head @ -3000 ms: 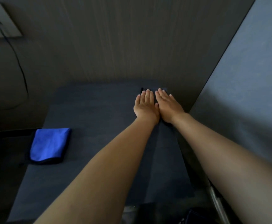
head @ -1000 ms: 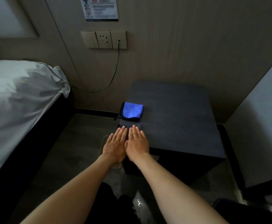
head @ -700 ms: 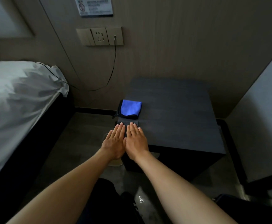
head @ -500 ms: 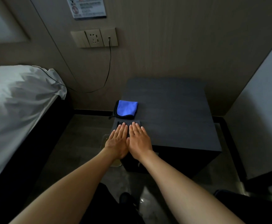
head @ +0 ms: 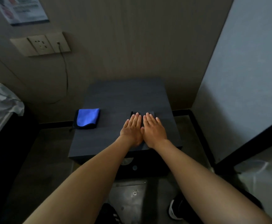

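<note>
Fingers (head: 135,118) straight, gripping nothing: your left hand (head: 133,129) and right hand (head: 154,129) press the dark folded cloth (head: 141,113); sweep evenly toward the dark grey wooden counter's (head: 124,97) twelve o'clock.

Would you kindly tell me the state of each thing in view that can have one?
left hand: flat, fingers straight, resting on the dark cloth
right hand: flat, fingers straight, resting on the same cloth
dark cloth: lying flat on the nightstand, under both hands
blue cloth: folded, untouched, at the nightstand's left edge
wall socket: cable plugged into its right-hand port
</note>
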### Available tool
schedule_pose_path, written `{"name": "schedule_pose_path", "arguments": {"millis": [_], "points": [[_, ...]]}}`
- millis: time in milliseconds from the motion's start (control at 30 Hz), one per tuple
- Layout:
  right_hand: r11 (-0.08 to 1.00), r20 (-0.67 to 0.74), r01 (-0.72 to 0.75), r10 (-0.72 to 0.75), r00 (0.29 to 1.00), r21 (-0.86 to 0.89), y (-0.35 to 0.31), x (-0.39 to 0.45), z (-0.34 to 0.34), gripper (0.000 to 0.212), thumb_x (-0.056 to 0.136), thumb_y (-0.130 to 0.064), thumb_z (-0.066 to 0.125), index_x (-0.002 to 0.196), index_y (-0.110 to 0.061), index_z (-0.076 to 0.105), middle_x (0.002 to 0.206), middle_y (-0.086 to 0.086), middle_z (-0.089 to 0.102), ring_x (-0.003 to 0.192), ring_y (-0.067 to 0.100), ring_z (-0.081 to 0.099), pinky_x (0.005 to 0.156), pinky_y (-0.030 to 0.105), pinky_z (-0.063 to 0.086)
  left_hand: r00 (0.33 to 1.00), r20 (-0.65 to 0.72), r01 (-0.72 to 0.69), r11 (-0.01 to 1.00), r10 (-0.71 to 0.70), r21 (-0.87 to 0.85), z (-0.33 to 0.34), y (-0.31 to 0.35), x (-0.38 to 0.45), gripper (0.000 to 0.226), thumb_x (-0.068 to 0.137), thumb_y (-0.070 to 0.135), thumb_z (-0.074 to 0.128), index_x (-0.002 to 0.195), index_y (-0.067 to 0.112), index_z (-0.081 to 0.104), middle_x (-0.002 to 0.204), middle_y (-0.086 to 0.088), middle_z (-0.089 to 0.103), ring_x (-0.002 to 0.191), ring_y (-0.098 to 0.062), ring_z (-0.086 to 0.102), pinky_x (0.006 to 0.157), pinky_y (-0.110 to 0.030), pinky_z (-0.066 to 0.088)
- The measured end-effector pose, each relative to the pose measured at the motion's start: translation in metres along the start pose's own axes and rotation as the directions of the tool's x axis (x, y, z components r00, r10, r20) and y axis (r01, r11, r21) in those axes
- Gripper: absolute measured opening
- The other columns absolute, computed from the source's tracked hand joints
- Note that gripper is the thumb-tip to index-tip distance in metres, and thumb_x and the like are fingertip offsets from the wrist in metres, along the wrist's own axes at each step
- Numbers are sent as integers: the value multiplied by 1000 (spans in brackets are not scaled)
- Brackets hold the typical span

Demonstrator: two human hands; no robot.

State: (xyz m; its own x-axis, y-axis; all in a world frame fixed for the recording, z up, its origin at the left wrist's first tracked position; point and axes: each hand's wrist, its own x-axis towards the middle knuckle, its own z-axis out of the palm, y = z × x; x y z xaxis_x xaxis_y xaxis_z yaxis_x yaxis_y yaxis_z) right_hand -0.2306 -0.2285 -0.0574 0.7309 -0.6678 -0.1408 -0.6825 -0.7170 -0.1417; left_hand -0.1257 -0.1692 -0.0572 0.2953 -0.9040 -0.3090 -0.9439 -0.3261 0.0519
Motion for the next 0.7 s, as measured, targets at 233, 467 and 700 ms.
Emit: {"name": "schedule_pose_path", "arguments": {"millis": [233,467,700], "points": [[995,-22,-91,90,996,-43,71,-10,-12,57,107,-32,20,157,-9,5,166,11,2,153,23,0,124,40,5,996,7,-92,994,91,57,-9,67,41,61,106,39,10,154,11,-15,163,-6,-21,150,-22,-18,124,-42,-2],[989,-18,-136,136,991,-52,86,14,-15,59,106,-32,22,157,-8,5,166,12,1,153,23,0,125,40,4,992,-22,-122,992,123,38,-16,68,65,61,106,39,10,155,13,-14,163,-5,-20,150,-20,-18,123,-41,-4],[994,-28,-100,98,995,-55,47,52,-14,58,106,-32,19,157,-8,6,166,11,1,153,23,-1,125,40,3,996,-62,-59,998,58,-10,-14,18,71,60,106,38,9,155,13,-14,163,-2,-19,150,-17,-17,124,-39,-4]]}}
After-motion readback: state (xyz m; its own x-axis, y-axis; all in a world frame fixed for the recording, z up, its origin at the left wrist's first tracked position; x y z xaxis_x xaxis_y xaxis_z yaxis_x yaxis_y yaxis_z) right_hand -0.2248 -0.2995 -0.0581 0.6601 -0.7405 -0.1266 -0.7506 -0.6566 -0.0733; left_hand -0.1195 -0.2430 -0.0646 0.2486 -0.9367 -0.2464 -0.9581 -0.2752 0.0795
